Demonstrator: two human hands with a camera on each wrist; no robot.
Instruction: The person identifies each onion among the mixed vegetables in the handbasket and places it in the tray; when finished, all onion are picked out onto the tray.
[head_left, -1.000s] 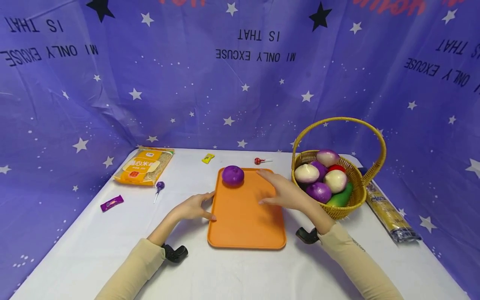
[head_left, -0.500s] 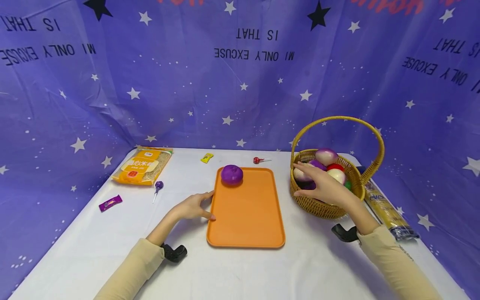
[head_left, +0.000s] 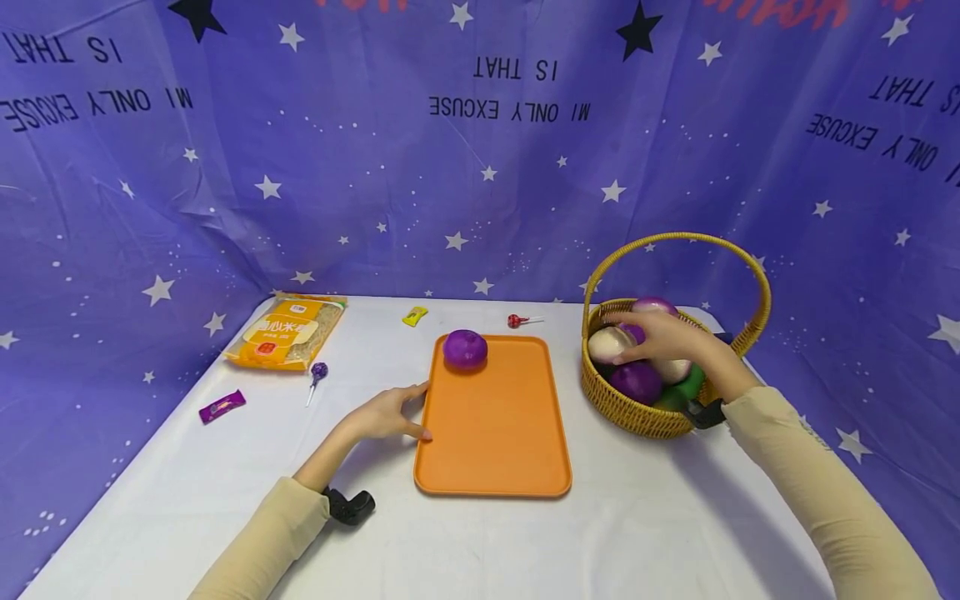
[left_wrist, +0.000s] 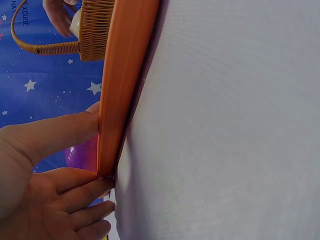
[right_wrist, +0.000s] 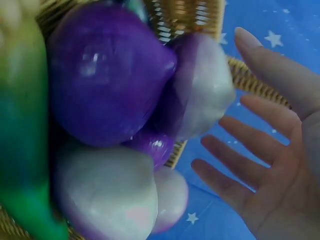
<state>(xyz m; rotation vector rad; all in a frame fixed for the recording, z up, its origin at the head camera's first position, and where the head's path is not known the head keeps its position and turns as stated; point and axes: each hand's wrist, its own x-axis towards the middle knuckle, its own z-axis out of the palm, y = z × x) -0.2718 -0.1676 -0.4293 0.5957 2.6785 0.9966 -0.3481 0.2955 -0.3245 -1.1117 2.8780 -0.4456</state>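
My left hand (head_left: 384,414) is at the left edge of an orange tray (head_left: 495,425), fingers spread along the rim. In the left wrist view the thumb and fingertips touch the tray's side (left_wrist: 117,85). A shiny purple onion-like vegetable (head_left: 465,350) sits at the tray's far left corner. My right hand (head_left: 663,333) reaches over the wicker basket (head_left: 637,423), fingers extended. Right beside its fingertips lies a white-and-purple turnip-like vegetable (right_wrist: 207,85); the right wrist view shows a gap between the fingers (right_wrist: 255,137) and it.
More vegetables fill the basket, including a large purple one (right_wrist: 105,75) and a long green one (right_wrist: 22,130). The tall handle (head_left: 678,237) arches above them. A noodle bag (head_left: 288,333), lollipops (head_left: 319,371) and wrapped sweets (head_left: 222,407) lie around; a long yellow packet is mostly hidden behind the right arm.
My right hand has moved from above the tray rightward to the basket, and its fingers are now in among the vegetables' tops. My left hand has stayed at the tray's edge.
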